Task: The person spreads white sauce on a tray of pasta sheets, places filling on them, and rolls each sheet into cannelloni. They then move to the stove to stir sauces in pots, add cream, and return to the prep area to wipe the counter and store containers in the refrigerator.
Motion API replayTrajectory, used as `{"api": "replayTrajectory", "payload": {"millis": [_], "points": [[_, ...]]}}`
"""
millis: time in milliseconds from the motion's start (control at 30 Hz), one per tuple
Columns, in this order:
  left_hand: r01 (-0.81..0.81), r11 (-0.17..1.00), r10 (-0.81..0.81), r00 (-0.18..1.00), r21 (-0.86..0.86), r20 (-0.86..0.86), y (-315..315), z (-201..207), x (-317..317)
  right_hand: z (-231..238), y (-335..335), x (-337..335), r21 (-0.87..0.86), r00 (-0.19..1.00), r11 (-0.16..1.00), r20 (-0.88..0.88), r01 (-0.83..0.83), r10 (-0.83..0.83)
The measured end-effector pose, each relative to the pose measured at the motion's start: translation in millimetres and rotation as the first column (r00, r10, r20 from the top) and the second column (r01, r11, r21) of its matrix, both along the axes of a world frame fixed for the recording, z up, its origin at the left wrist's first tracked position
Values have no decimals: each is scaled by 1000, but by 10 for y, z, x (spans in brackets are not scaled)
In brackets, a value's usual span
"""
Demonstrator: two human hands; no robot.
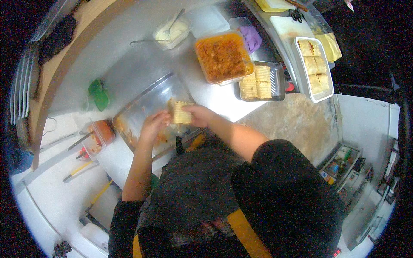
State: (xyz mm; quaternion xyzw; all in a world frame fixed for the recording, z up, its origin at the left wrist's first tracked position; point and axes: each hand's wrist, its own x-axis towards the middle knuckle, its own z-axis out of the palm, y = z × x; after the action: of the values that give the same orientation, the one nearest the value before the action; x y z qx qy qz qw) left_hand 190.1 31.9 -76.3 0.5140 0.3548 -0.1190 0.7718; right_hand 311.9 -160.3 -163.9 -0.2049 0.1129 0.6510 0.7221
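Observation:
In front of my body, a pale yellow ridged pastry block (181, 113) is held up over a metal tray (148, 96). My right hand (198, 116) grips its right side. At its left side are the bent fingers of my left hand (155, 123), closed against the edge and slightly blurred. The tray carries reddish-brown smears and crumbs. Beyond it stands a square clear container (223, 58) full of orange-brown shredded filling. Similar ridged pieces (257, 84) sit in a small metal pan (278, 86) to the right.
A white tray (313, 99) of filled ridged pieces lies far right, near black scissors (295, 16). At the back is a tub of cream-coloured spread (172, 32) with utensils. A purple cloth (250, 38), a green object (99, 94) and a container of reddish sauce (102, 132) surround the work area.

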Motion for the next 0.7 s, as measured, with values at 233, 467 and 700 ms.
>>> {"api": "replayTrajectory", "payload": {"millis": [233, 467, 700], "points": [[-31, 965, 63, 992, 262, -112, 114, -38, -438, 370, -1498, 153, -246, 969, 938, 54, 245, -239], [-257, 963, 267, 950, 78, -164, 13, -146, -747, 525, -2742, 1152, -307, 667, 593, 358, 745, -653], [-90, 962, 128, 983, 259, -132, -197, 18, -693, 139, -2946, 1923, -256, 338, 241, 461, 936, -821]]}}
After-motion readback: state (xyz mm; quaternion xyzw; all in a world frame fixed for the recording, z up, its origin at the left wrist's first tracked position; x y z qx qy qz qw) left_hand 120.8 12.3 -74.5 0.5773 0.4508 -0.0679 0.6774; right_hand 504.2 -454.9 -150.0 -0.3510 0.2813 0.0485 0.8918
